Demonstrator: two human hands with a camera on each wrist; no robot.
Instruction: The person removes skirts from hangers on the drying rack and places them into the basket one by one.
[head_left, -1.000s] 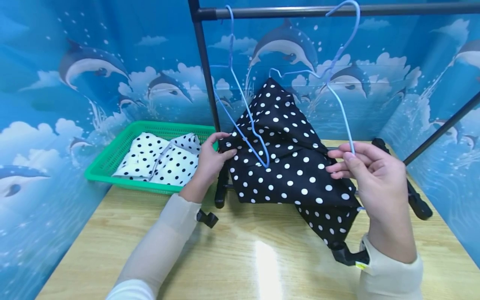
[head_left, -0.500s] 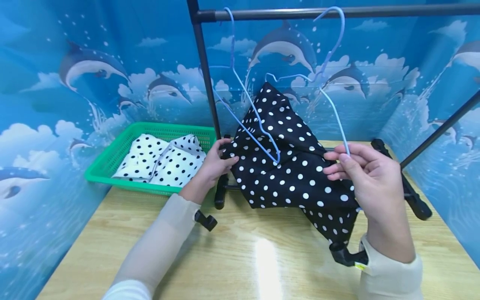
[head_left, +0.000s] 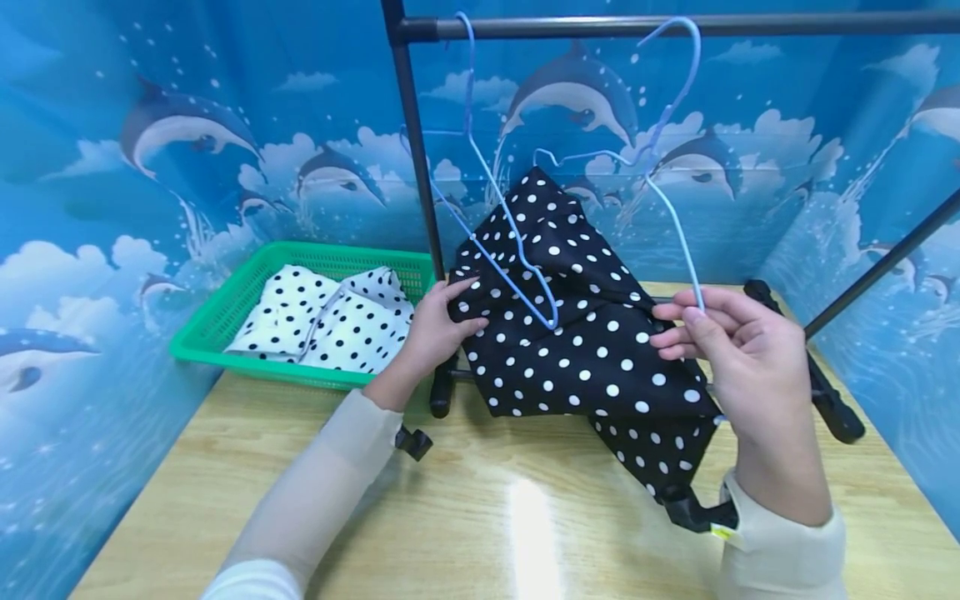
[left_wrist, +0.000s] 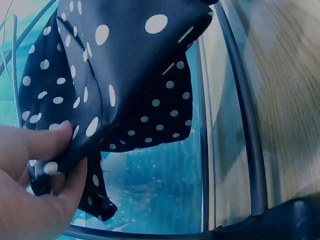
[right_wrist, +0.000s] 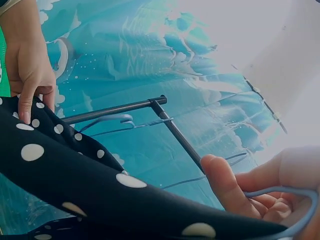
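The left hand [head_left: 433, 332] pinches the black dotted cloth [head_left: 600, 367], the right hand [head_left: 752, 358] the blue hanger [head_left: 664, 118] bearing it

A green basket [head_left: 216, 317] holding a white cloth with black dots [head_left: 322, 321] sits at the left of the wooden surface [head_left: 465, 517], beside a black rack [head_left: 410, 100]. A blue wire hanger [head_left: 469, 100] hooks over its top bar [head_left: 555, 28]; dolphins and clouds cover the backdrop [head_left: 300, 125].
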